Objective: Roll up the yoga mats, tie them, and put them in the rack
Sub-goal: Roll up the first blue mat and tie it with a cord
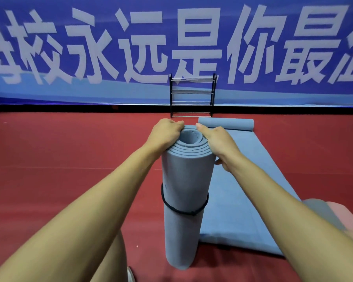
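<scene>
In the head view, a blue-grey foam yoga mat rolled into a tight cylinder (185,176) stands upright on the red floor (69,149), its spiral top end facing the camera. A thin black cord (183,210) is tied round its middle. The left hand (165,133) grips the top rim on the left side, fingers curled over the edge. The right hand (216,139) clasps the right side of the top, thumb on the rim and fingers wrapped round the outer layer.

Just beside the roll, to its right, a second blue-grey foam mat (232,200) lies flat on the floor, its far end curled into a short roll. Beyond both mats, a black-framed rack with silver rods (192,96) stands against a blue banner with large white characters (90,47).
</scene>
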Demonstrator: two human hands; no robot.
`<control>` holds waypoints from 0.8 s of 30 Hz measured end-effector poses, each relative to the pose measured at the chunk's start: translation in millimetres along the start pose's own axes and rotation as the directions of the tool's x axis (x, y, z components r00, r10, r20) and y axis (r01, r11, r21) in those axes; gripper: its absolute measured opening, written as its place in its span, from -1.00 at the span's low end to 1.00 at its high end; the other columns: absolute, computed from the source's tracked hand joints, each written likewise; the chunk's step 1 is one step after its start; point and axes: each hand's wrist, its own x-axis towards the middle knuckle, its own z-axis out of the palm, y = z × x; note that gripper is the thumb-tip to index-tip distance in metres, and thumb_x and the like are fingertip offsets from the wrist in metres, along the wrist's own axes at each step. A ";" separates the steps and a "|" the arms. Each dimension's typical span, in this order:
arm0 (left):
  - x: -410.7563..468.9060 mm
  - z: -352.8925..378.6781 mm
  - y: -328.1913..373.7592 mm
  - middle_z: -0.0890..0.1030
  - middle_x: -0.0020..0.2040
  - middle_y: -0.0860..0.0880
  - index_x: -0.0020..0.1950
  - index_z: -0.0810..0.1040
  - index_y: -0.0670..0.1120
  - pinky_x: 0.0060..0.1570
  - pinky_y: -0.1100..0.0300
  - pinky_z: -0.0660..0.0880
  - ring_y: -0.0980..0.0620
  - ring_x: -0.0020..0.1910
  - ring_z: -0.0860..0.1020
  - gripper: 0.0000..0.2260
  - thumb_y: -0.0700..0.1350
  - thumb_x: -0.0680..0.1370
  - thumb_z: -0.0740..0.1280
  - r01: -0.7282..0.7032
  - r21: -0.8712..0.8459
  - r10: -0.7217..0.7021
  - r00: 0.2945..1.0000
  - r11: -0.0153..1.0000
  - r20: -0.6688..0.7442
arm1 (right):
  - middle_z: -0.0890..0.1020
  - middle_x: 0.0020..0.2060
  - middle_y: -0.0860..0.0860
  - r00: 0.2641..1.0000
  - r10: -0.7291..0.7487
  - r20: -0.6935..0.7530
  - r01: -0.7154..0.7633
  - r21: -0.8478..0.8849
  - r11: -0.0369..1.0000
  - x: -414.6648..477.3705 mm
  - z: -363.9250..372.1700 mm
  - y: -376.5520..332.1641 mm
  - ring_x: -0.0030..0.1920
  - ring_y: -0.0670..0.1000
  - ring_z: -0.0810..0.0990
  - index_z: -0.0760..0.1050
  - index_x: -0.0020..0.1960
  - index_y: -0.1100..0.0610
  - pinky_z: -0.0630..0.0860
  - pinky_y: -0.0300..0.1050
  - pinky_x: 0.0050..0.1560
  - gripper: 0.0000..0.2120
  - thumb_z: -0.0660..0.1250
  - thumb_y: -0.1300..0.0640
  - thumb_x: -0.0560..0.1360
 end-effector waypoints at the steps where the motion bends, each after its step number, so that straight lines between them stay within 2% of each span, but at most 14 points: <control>1: -1.6 -1.9 -5.0 0.57 -0.22 -0.16 -0.15 0.60 -0.27 -0.18 0.11 0.39 -0.03 -0.25 0.48 -0.74 -0.10 0.55 0.25 0.040 -0.198 -0.044 0.999 0.979 -0.012 | 0.63 -0.21 0.05 1.000 -0.013 -0.021 0.014 0.054 0.998 0.5 4.4 -0.6 -0.19 0.08 0.56 0.53 -0.11 0.20 0.41 -0.06 -0.19 -0.47 0.24 -0.31 0.46; 3: -8.6 -3.2 -16.2 0.63 -0.13 -0.10 -0.01 0.64 -0.24 -0.14 0.14 0.42 -0.02 -0.16 0.55 -0.74 -0.11 0.56 0.23 0.140 -0.520 -0.146 0.989 0.843 0.029 | 0.64 -0.22 0.04 1.000 0.024 -0.014 -0.021 0.180 0.984 2.8 9.8 -2.8 -0.20 0.06 0.57 0.56 -0.14 0.20 0.42 -0.06 -0.16 -0.53 0.25 -0.23 0.49; 4: -14.4 -1.4 -24.0 0.67 -0.04 -0.06 0.07 0.64 -0.20 -0.09 0.15 0.45 0.00 -0.08 0.60 -0.69 -0.05 0.60 0.18 0.181 -0.618 -0.167 0.983 0.765 0.081 | 0.64 -0.21 0.01 0.998 0.057 -0.009 -0.053 0.251 0.966 4.2 10.3 -2.7 -0.19 0.03 0.56 0.56 -0.13 0.15 0.42 -0.08 -0.16 -0.61 0.25 -0.17 0.53; 6: -26.1 8.3 -44.8 0.67 0.08 -0.02 0.18 0.62 -0.11 0.09 0.16 0.49 0.06 0.09 0.61 -0.59 0.07 0.66 0.06 0.196 -0.722 -0.142 0.981 0.664 0.136 | 0.62 -0.23 -0.06 0.994 0.112 -0.003 -0.101 0.410 0.907 3.9 10.5 -0.5 -0.21 -0.04 0.54 0.54 -0.14 0.07 0.41 -0.14 -0.22 -0.74 0.23 -0.07 0.58; 7: -30.3 14.8 -56.0 0.67 0.10 0.00 0.18 0.61 -0.07 0.17 0.13 0.48 0.07 0.13 0.60 -0.58 0.11 0.66 0.04 0.198 -0.736 -0.147 0.980 0.647 0.135 | 0.64 -0.23 -0.08 0.993 0.116 0.001 -0.102 0.489 0.866 3.5 12.5 2.1 -0.18 -0.06 0.56 0.56 -0.14 0.05 0.42 -0.15 -0.22 -0.72 0.20 -0.07 0.60; 8: -33.7 21.2 -65.6 0.67 0.10 0.02 0.16 0.62 -0.03 0.22 0.10 0.47 0.08 0.14 0.60 -0.58 0.15 0.65 0.05 0.209 -0.743 -0.171 0.977 0.635 0.128 | 0.66 -0.18 -0.09 0.995 0.102 0.005 -0.089 0.542 0.836 3.8 16.2 5.7 -0.12 -0.06 0.59 0.59 -0.11 0.04 0.46 -0.15 -0.18 -0.67 0.15 -0.11 0.61; 10: -34.9 32.4 -84.2 0.68 0.07 0.07 0.07 0.66 0.06 0.25 0.02 0.46 0.07 0.12 0.59 -0.58 0.25 0.60 0.10 0.250 -0.705 -0.258 0.961 0.663 0.099 | 0.67 -0.01 -0.11 0.998 0.061 0.025 -0.065 0.554 0.830 0.3 27.9 19.7 0.01 -0.11 0.59 0.61 0.01 -0.03 0.49 -0.14 0.04 -0.55 0.02 -0.23 0.62; 13: -26.4 42.0 -103.4 0.67 0.08 0.11 -0.04 0.65 0.22 0.28 -0.07 0.42 0.06 0.16 0.57 -0.61 0.30 0.58 0.06 0.275 -0.643 -0.270 0.957 0.715 0.108 | 0.54 0.13 -0.20 0.996 0.068 0.056 -0.085 0.444 0.892 -10.2 43.7 53.5 0.14 -0.17 0.48 0.47 0.29 -0.11 0.32 -0.19 0.27 -0.47 -0.12 -0.30 0.60; 15: -23.0 49.0 -113.9 0.67 0.07 0.10 -0.08 0.66 0.20 0.30 -0.10 0.40 0.05 0.17 0.56 -0.60 0.24 0.61 0.04 0.264 -0.646 -0.271 0.958 0.716 0.092 | 0.49 0.27 -0.15 0.989 0.096 0.113 -0.133 0.377 0.917 -15.0 49.9 76.7 0.30 -0.13 0.40 0.38 0.42 -0.08 0.25 -0.17 0.38 -0.41 -0.15 -0.31 0.59; 18: -23.1 67.7 -135.7 0.68 0.02 0.12 -0.16 0.64 0.10 0.28 -0.05 0.41 0.07 0.12 0.56 -0.61 0.15 0.63 0.07 0.312 -0.640 -0.355 0.933 0.702 0.065 | 0.44 0.32 -0.16 0.975 0.156 0.160 -0.207 0.380 0.901 -14.2 52.7 99.5 0.33 -0.16 0.34 0.33 0.45 -0.07 0.20 -0.19 0.40 -0.40 -0.16 -0.31 0.59; 21: -36.9 84.9 -155.7 0.60 -0.22 0.21 -0.20 0.44 0.06 0.02 0.09 0.44 0.09 -0.07 0.48 -0.75 0.03 0.63 0.10 0.324 -0.603 -0.393 0.919 0.729 0.019 | 0.45 0.29 -0.19 0.967 0.198 0.162 -0.249 0.421 0.872 -6.3 55.9 118.7 0.28 -0.17 0.37 0.40 0.40 -0.09 0.21 -0.15 0.45 -0.40 -0.13 -0.35 0.57; 24: -43.2 92.4 -161.1 0.57 -0.22 0.14 -0.17 0.43 0.06 -0.11 0.12 0.42 0.08 -0.15 0.44 -0.85 0.00 0.59 0.17 0.314 -0.649 -0.404 0.915 0.693 0.011 | 0.50 0.29 -0.15 0.948 0.274 0.161 -0.318 0.448 0.836 -4.2 68.7 146.3 0.26 -0.14 0.42 0.45 0.35 -0.11 0.28 -0.12 0.41 -0.42 -0.09 -0.37 0.56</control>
